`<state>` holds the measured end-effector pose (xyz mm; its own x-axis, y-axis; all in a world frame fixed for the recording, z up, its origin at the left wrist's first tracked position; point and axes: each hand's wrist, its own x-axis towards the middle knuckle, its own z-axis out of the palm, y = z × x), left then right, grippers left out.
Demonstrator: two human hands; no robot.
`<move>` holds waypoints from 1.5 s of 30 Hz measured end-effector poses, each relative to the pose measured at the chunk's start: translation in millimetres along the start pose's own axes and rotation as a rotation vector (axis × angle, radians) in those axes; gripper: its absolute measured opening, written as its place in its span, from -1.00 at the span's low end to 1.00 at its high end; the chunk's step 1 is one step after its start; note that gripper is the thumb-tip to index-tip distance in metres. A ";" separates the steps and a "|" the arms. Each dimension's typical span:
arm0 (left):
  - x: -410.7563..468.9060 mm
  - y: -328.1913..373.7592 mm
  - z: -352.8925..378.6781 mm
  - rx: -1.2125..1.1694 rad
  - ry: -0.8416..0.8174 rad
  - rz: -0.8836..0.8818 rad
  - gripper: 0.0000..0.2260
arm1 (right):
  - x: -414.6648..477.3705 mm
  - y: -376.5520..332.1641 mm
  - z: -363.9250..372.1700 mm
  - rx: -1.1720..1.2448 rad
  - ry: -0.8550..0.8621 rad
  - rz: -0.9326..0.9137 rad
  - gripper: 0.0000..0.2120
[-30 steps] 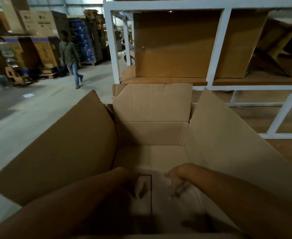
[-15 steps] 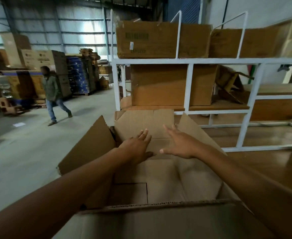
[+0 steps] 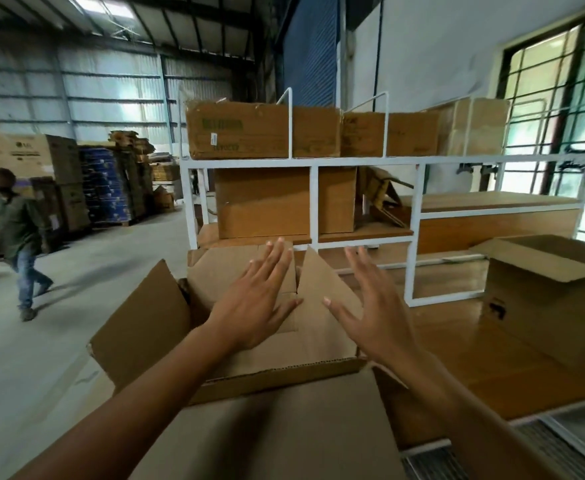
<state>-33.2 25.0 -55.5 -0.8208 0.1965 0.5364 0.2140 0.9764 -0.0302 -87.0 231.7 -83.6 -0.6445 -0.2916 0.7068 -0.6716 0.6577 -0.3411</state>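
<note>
A large open cardboard box point(image 3: 138, 327) stands right in front of me with its flaps raised. My left hand point(image 3: 254, 299) is stretched out over the opening, fingers straight and spread, in front of the far flap point(image 3: 222, 271). My right hand point(image 3: 370, 306) reaches out beside it, fingers also straight and spread, above the right flap point(image 3: 322, 296). Neither hand holds anything. Whether the fingers touch the flaps I cannot tell. The near flap point(image 3: 284, 420) hangs toward me.
A white metal rack point(image 3: 313, 199) with several cardboard boxes stands just behind the box. Another open box point(image 3: 543, 289) sits on the wooden platform at right. A person point(image 3: 14, 233) walks across the concrete floor at left, near stacked cartons.
Both hands came up out of the box's bottom and now reach forward over the far flaps with spread fingers. My view rose. The person at left walked further left.
</note>
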 end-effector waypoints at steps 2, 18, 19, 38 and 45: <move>14.2 19.1 -7.1 0.003 0.050 0.013 -0.31 | -4.2 12.2 -20.7 0.006 0.032 0.010 -0.20; 197.9 309.0 81.8 -0.251 0.191 0.280 -0.36 | -48.7 261.3 -257.9 -0.226 0.192 0.268 -0.29; 206.7 328.8 91.6 -0.268 0.180 0.296 -0.37 | -54.1 281.1 -269.0 -0.248 0.188 0.290 -0.29; 410.9 494.0 273.4 -0.370 -0.002 0.274 -0.33 | -38.1 589.0 -330.7 -0.364 0.057 0.523 -0.32; 527.3 528.9 342.9 -0.293 -0.104 0.325 -0.32 | 36.5 709.0 -323.0 -0.414 -0.075 0.511 -0.35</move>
<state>-534.4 675.9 -77.8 -0.7320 0.5112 0.4503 0.5980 0.7988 0.0653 -468.7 911.7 -99.5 -0.8785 0.0905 0.4691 -0.0880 0.9345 -0.3450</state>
